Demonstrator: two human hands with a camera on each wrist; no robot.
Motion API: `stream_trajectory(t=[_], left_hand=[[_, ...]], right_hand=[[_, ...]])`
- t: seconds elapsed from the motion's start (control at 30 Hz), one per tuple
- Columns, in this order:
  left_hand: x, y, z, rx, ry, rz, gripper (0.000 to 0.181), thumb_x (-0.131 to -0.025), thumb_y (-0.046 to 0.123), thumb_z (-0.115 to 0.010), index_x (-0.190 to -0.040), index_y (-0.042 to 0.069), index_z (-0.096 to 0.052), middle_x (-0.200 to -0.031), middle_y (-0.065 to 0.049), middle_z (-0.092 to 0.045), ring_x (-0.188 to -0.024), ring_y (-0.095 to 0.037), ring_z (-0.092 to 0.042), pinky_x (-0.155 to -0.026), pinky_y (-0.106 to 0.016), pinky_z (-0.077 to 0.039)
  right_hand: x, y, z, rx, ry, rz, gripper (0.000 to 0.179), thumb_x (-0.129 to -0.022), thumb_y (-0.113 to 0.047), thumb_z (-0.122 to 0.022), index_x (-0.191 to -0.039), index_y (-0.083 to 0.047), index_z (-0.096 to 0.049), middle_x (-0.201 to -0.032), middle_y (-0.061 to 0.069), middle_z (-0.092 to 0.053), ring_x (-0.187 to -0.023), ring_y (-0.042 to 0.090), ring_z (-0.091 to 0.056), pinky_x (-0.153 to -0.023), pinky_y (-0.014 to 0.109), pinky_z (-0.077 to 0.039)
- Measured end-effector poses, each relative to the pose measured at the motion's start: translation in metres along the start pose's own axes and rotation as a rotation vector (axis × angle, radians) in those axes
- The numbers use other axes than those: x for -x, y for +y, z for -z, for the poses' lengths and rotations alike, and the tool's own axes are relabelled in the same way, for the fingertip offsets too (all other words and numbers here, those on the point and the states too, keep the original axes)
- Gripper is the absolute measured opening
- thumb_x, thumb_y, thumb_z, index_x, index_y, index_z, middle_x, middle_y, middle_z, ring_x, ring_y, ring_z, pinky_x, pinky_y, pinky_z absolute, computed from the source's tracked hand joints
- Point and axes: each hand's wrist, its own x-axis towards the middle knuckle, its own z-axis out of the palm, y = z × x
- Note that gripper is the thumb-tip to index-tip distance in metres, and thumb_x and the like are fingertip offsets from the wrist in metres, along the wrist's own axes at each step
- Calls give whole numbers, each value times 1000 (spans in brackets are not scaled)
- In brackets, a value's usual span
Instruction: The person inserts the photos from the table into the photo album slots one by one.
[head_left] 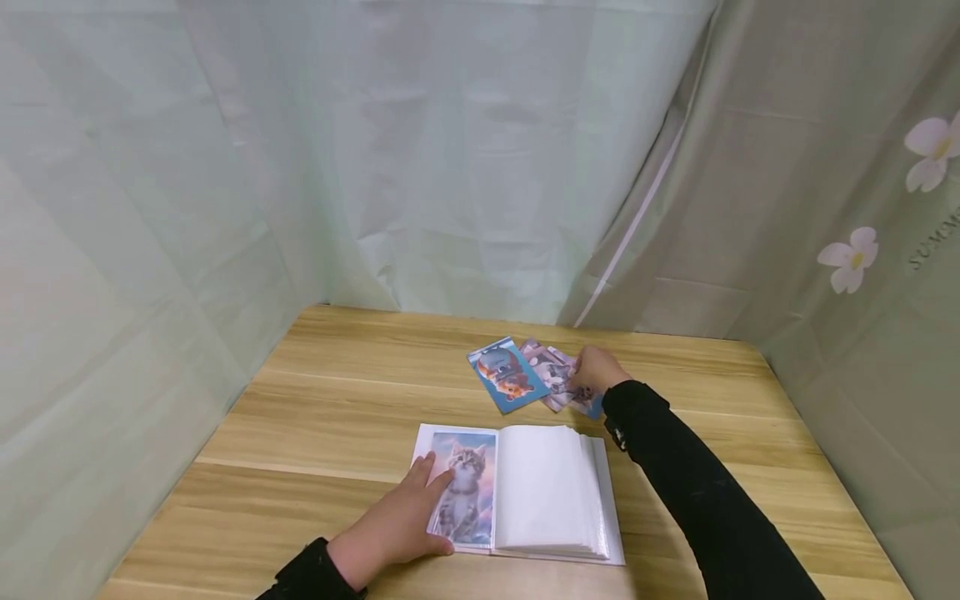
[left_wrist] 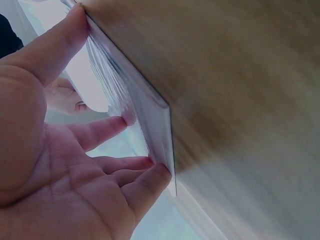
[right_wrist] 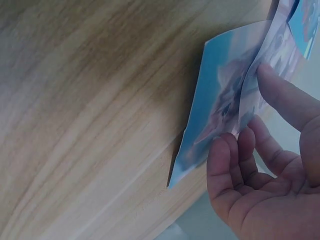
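An open photo album [head_left: 551, 492] lies on the wooden table, a blank white page on its right side. Its left pocket shows a grey kitten picture [head_left: 465, 512]. My left hand [head_left: 397, 521] rests on that left side, fingers extended over the page and its edge. Beyond the album, my right hand [head_left: 598, 369] is at a fanned group of picture cards [head_left: 551, 375]. In the right wrist view its thumb and curled fingertips pinch an upper card [right_wrist: 252, 92], which overlaps a blue-edged card [right_wrist: 212, 75] beneath. The hand hides part of the cards in the head view.
A blue card with cartoon animals [head_left: 508, 375] lies at the left of the fanned group. Pale curtains [head_left: 465, 167] hang along the back and sides of the table [head_left: 315, 400]. My right sleeve [head_left: 705, 483] passes just right of the album.
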Motion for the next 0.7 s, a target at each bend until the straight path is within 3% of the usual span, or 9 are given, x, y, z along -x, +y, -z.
stream_trajectory(t=[0.37, 0.57, 0.7], left_hand=[[-1, 0, -2, 13, -13, 12, 94, -72, 39, -89, -146, 0, -47, -156, -36, -23, -144, -52, -23, -107, -62, -37], [-2, 2, -1, 17, -21, 16, 94, -72, 40, -89, -146, 0, -47, -156, -35, -24, -144, -52, -23, -107, -62, -37], [-2, 4, 0, 12, -20, 20, 95, -72, 40, -89, -146, 0, -47, -156, -35, -24, -144, -52, -23, -108, -61, -36]], right_hand=[[2, 1, -10, -98, 103, -66, 31, -75, -7, -86, -89, 0, -60, -83, 11, -60, -74, 26, -59, -64, 35, -49], [2, 7, -10, -317, 95, -115, 31, -73, 4, -80, -93, 0, -56, -82, 9, -53, -66, 21, -55, -55, 29, -47], [3, 9, -7, -496, 70, -151, 22, -83, 3, -73, -90, -1, -52, -76, 6, -48, -61, 18, -51, -55, 29, -45]])
